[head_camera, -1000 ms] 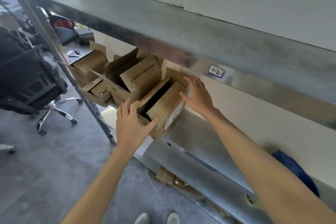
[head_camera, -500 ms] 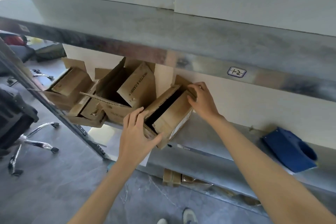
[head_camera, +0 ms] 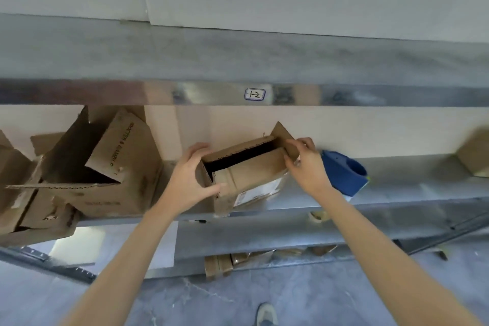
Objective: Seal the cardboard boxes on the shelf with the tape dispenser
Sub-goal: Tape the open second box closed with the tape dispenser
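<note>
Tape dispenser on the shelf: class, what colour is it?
Blue. The tape dispenser shows in the head view.

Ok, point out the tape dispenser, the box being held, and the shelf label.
tape dispenser (head_camera: 341, 172), head view, blue body
box (head_camera: 254, 169), head view, near top flap
label (head_camera: 254, 94), head view, centre
</note>
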Available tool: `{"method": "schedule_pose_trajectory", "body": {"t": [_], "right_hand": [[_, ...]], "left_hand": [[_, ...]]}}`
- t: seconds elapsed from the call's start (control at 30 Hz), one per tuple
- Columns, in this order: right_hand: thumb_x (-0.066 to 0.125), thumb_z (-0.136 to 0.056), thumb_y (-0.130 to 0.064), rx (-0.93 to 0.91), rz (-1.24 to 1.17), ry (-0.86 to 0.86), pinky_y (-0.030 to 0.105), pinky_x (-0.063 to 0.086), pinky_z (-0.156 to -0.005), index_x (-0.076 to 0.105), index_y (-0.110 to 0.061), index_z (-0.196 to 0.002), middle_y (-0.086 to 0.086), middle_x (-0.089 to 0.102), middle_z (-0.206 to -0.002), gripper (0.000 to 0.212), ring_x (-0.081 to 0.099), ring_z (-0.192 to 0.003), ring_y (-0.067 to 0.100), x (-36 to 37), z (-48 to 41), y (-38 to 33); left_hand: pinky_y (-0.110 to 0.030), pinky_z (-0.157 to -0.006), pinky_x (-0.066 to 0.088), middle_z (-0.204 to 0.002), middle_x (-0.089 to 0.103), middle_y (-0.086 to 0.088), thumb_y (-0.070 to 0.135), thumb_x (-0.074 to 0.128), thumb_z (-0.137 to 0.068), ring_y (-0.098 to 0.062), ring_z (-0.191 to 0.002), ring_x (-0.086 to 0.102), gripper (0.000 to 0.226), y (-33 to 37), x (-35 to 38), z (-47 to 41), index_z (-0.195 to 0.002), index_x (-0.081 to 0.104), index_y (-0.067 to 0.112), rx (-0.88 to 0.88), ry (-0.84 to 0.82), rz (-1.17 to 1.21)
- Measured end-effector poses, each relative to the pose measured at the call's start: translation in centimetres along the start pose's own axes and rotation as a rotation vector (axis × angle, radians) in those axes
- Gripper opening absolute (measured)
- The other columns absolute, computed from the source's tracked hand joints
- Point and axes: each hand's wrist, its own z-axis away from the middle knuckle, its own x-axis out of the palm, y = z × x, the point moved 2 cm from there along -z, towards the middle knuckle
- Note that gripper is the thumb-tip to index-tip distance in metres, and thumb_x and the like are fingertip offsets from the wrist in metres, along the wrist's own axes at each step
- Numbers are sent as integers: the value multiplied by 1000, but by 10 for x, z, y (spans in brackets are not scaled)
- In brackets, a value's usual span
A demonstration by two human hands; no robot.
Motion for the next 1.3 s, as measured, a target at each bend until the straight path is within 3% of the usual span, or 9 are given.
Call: {"method": "schedule_pose_trajectory", "body": {"t": [0.27, 0.33, 0.57, 0.73, 0.83, 0.93, 1.03, 1.17, 1.3], "right_hand": [[69, -90, -8, 55, 8, 59, 32, 51, -78, 63, -4, -122, 12, 55, -118, 32, 53, -75, 15, -47, 24, 48], [69, -90, -10, 40, 13, 37, 30, 51, -82, 62, -6, -123, 10, 53, -121, 34, 53, -82, 13, -52, 21, 58], [67, -91, -19, -18, -44, -111, 32, 52, -76, 63, -17, -121, -2, 44, -128, 31, 55, -70, 6, -59, -9, 70], [66, -93, -23, -38, -106, -277, 23, 42, -88, 63, -20, -121, -5, 33, -150, 28, 53, -108, 9, -55, -22, 69], [66, -92, -21, 8, -151, -335, 18, 35, -89, 63, -20, -110, -2, 41, -145, 18, 45, -128, 12, -50, -26, 69], [68, -90, -17, 51, -222, -328, 8, 37, -75, 58, -21, -98, 0, 57, -115, 13, 56, -106, 17, -45, -27, 65], [69, -89, -17, 78, -239, -317, 7, 39, -68, 56, -20, -95, 0, 57, -106, 15, 54, -86, 6, -39, -25, 61], [69, -90, -17, 67, -235, -321, 4, 37, -69, 59, -20, -100, -1, 56, -112, 15, 51, -88, -1, -33, -26, 52], [68, -91, -17, 64, -255, -335, 3, 35, -77, 62, -21, -107, 0, 53, -125, 18, 54, -107, 10, -29, -25, 42]], "left_hand": [[-30, -118, 27, -148, 42, 11, 30, 88, -72, -1, -142, 31, 69, 22, 41, -37, -132, 55, 28, 36, -21, 70], [-28, -115, 29, -154, 33, 13, 27, 88, -72, 1, -141, 31, 70, 26, 47, -40, -133, 54, 31, 37, 11, 79], [-28, -106, 38, -152, 31, 6, 25, 88, -72, -9, -135, 39, 83, 37, 61, -35, -142, 45, 28, -127, 216, 50], [-29, -108, 39, -147, 37, -2, 25, 86, -74, -9, -128, 42, 75, 48, 71, -25, -139, 49, 18, -201, 300, 2], [-23, -105, 34, -151, 37, -2, 23, 84, -77, -8, -128, 42, 69, 52, 74, -24, -137, 51, 15, -274, 339, 15], [-25, -105, 37, -144, 52, -1, 23, 83, -79, -18, -130, 50, 65, 55, 76, -27, -136, 53, 16, -292, 321, 37], [-26, -105, 38, -143, 53, 1, 26, 82, -80, -17, -130, 50, 66, 56, 76, -31, -138, 52, 19, -308, 300, 57], [-23, -102, 36, -144, 52, 0, 27, 81, -81, -10, -127, 47, 69, 52, 67, -36, -142, 49, 18, -356, 292, 89], [-23, -101, 38, -143, 54, 2, 26, 80, -83, -12, -128, 49, 67, 43, 54, -40, -142, 49, 20, -390, 281, 122]]}}
